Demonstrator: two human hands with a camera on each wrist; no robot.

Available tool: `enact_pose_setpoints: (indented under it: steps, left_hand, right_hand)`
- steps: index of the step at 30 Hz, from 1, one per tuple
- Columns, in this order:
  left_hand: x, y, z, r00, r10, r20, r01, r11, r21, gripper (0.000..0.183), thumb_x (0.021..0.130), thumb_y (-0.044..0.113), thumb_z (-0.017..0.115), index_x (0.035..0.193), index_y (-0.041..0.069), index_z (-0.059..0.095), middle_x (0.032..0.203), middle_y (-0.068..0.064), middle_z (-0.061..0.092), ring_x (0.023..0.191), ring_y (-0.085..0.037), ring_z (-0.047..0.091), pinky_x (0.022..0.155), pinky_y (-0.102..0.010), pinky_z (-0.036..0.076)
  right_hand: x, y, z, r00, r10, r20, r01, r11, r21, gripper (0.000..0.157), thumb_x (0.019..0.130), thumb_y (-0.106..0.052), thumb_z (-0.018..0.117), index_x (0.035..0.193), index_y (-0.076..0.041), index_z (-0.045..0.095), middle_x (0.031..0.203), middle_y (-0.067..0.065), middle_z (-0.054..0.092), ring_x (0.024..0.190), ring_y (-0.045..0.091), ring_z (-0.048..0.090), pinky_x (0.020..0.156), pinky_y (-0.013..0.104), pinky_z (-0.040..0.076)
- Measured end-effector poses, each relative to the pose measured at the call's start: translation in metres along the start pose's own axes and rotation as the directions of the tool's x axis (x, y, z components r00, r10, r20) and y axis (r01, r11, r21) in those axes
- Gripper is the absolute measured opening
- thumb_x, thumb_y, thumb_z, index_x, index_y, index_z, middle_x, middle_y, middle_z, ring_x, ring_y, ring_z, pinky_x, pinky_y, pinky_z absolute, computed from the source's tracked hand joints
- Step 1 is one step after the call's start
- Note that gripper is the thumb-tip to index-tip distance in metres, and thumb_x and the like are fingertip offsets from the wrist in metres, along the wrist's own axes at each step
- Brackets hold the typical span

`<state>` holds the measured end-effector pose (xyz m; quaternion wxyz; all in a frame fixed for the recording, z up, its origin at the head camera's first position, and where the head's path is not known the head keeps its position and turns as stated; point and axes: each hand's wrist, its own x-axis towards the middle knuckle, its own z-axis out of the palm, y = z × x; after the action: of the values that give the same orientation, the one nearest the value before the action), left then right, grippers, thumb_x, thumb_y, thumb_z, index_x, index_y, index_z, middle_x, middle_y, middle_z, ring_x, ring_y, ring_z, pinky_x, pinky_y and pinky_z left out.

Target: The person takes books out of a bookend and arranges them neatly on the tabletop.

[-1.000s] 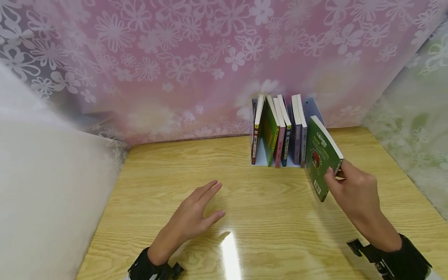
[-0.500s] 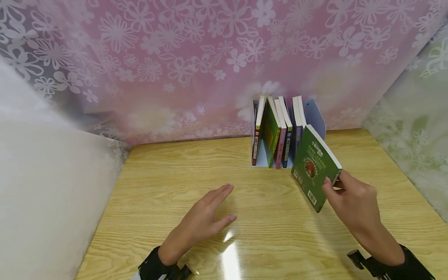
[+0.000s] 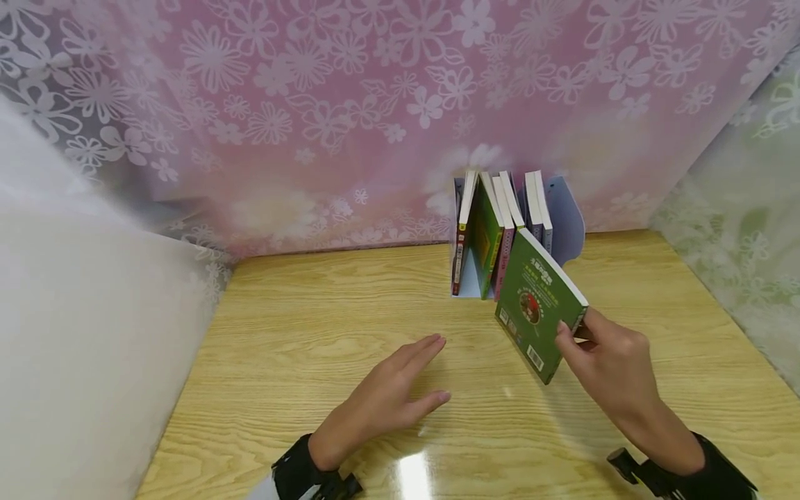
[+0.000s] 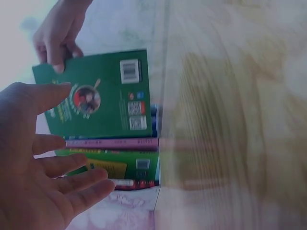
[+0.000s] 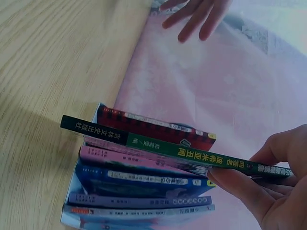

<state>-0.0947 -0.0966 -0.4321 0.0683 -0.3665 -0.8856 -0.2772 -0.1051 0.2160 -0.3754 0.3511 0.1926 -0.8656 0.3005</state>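
Observation:
A dark green book (image 3: pixel 542 305) is pinched at its spine edge by my right hand (image 3: pixel 615 364), thumb on the printed cover. It hangs tilted in front of the bookend, hiding part of the row behind it. In the right wrist view the green spine (image 5: pixel 158 149) crosses over the other books, with the right hand (image 5: pixel 278 187) at its end. My left hand (image 3: pixel 390 389) hovers over the table left of the book, fingers straight, touching nothing. The left wrist view shows that left hand (image 4: pixel 53 163) with spread fingers before the green book (image 4: pixel 103 96).
A pale blue bookend (image 3: pixel 567 219) stands against the back wall with several upright books. Among them are a red-spined book (image 3: pixel 459 260), a leaning green book (image 3: pixel 487 239) and a pink book (image 5: pixel 129 160). Pink floral cloth (image 3: pixel 350 125) hangs behind the wooden table (image 3: pixel 300 312).
My right hand has drawn the dark green book leftward and toward me, away from the bookend's right side. The left hand has moved right, still holding nothing.

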Motion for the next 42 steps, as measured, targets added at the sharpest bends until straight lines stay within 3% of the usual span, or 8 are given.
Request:
enact_pose_setpoints:
  steps: [5,11,26,35,39,42]
  left_hand:
    - [0.010,0.005,0.007,0.999,0.049,-0.002,-0.049,0.999,0.015,0.073,0.093,0.050,0.054,0.150,0.016,0.025,0.152,-0.004,0.030,0.134,-0.015,0.031,0.105,-0.035,0.035]
    - [0.020,0.011,0.011,0.998,0.054,0.017,-0.054,0.999,0.000,0.074,0.094,0.050,0.052,0.151,0.021,0.016,0.154,-0.002,0.024,0.136,-0.014,0.028,0.107,-0.033,0.033]
    - [0.035,0.021,0.018,0.994,0.112,0.021,-0.112,0.994,-0.002,0.075,0.095,0.048,0.052,0.150,0.009,0.021,0.155,-0.008,0.022,0.136,-0.017,0.027,0.107,-0.031,0.032]
    - [0.040,0.025,0.022,0.994,0.105,-0.040,-0.107,0.994,-0.039,0.076,0.093,0.048,0.055,0.149,0.008,0.023,0.156,-0.009,0.019,0.137,-0.020,0.025,0.107,-0.033,0.031]
    - [0.040,0.027,0.022,0.993,0.098,-0.062,-0.100,0.994,-0.039,0.078,0.093,0.048,0.056,0.149,0.006,0.022,0.156,-0.012,0.018,0.137,-0.023,0.026,0.107,-0.033,0.032]
    - [0.042,0.027,0.024,0.990,0.098,-0.098,-0.103,0.993,-0.049,0.080,0.091,0.046,0.059,0.148,0.003,0.022,0.154,-0.014,0.022,0.136,-0.023,0.028,0.107,-0.032,0.032]
  right_hand:
    - [0.001,-0.005,0.005,1.000,0.009,0.017,-0.010,0.999,0.041,0.030,0.073,0.002,0.065,0.102,0.004,0.067,0.082,0.019,0.071,0.063,0.022,0.067,0.048,0.022,0.052]
    - [0.003,-0.011,0.013,0.999,0.014,0.051,-0.018,0.996,0.088,0.026,0.074,0.002,0.066,0.100,0.004,0.068,0.080,0.017,0.071,0.064,0.020,0.067,0.050,0.019,0.052]
    - [0.005,-0.024,0.027,0.997,-0.010,0.073,-0.004,0.982,0.187,0.030,0.073,0.006,0.068,0.102,0.001,0.068,0.078,0.013,0.071,0.062,0.012,0.065,0.050,0.017,0.051]
    - [0.007,-0.032,0.036,0.995,-0.011,0.097,-0.013,0.970,0.243,0.033,0.076,0.005,0.067,0.109,0.000,0.066,0.083,0.015,0.071,0.066,0.013,0.067,0.053,0.018,0.052]
    - [0.009,-0.036,0.036,0.991,0.046,0.129,-0.082,0.954,0.287,0.033,0.080,0.001,0.068,0.112,0.000,0.065,0.085,0.013,0.072,0.069,0.010,0.067,0.054,0.018,0.053]
    - [0.009,-0.040,0.037,0.978,0.112,0.174,-0.169,0.917,0.362,0.030,0.083,-0.002,0.068,0.113,0.001,0.064,0.089,0.015,0.071,0.073,0.010,0.067,0.056,0.021,0.054]
